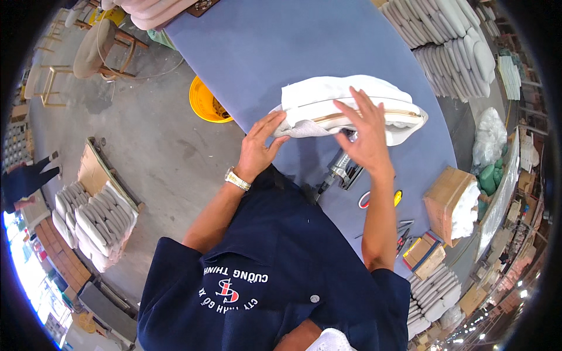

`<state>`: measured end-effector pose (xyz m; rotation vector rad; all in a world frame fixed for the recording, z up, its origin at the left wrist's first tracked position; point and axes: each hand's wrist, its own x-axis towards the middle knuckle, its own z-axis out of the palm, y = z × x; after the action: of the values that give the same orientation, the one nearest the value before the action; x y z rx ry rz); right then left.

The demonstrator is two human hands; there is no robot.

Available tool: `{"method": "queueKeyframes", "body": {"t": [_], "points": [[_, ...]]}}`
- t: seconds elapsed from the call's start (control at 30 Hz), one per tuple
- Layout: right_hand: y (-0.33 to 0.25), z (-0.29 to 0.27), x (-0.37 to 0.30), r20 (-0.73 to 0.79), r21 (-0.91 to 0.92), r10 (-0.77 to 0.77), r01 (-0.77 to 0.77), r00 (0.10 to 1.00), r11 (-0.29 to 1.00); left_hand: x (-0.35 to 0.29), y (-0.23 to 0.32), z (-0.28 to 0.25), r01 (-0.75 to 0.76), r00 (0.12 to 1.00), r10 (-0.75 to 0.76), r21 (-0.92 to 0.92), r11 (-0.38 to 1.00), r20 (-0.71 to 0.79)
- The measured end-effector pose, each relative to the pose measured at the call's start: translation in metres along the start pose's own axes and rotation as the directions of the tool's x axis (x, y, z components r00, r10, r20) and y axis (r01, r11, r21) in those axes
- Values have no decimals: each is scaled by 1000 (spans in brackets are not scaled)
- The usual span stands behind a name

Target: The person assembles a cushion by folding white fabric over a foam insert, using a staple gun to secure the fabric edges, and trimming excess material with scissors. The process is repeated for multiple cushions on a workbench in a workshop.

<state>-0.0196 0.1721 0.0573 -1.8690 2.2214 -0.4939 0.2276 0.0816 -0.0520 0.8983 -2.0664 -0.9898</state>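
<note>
A white fabric-covered cushion (328, 93) stands on its edge on the blue-grey tabletop, with a thin tan-gold strip running along its side. I cannot tell whether that strip is a zipper or an edge. My left hand (260, 143) grips the cushion's left end, thumb below and fingers above. Over the near side, my right hand (366, 128) has its fingers spread, the fingertips at the fabric. Just beneath that hand lies a silver air staple gun (339, 168), partly hidden by the hand and cushion.
Scissors with red-and-white handles (364, 200), a yellow-handled tool (398, 198) and pliers (403, 238) lie right of my body. A cardboard box (448, 196) stands at the right edge. A yellow bucket (208, 102) is left of the table. Stacked cushions (453, 64) rise at far right.
</note>
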Motion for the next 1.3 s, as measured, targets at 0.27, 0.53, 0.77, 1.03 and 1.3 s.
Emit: {"method": "queueKeyframes", "body": {"t": [0.27, 0.53, 0.77, 1.03, 1.3], "points": [[-57, 53, 1, -274, 87, 0, 24, 962, 996, 10, -6, -2, -26, 999, 26, -23, 999, 23], [-66, 70, -21, -152, 468, -9, 80, 988, 880, 14, -12, -7, -78, 997, 79, -50, 996, 23], [-74, 35, 42, -335, 798, 139, 202, 932, 568, 132, 44, -78, -362, 926, 334, 163, 918, 177], [-143, -22, 50, -500, 851, 256, 415, 827, 323, 238, 159, -167, -626, 718, 574, 4, 780, 394], [-114, -16, 45, -683, 661, 185, 490, 707, 568, 222, 168, -90, -756, 652, 719, 128, 642, 243]]}}
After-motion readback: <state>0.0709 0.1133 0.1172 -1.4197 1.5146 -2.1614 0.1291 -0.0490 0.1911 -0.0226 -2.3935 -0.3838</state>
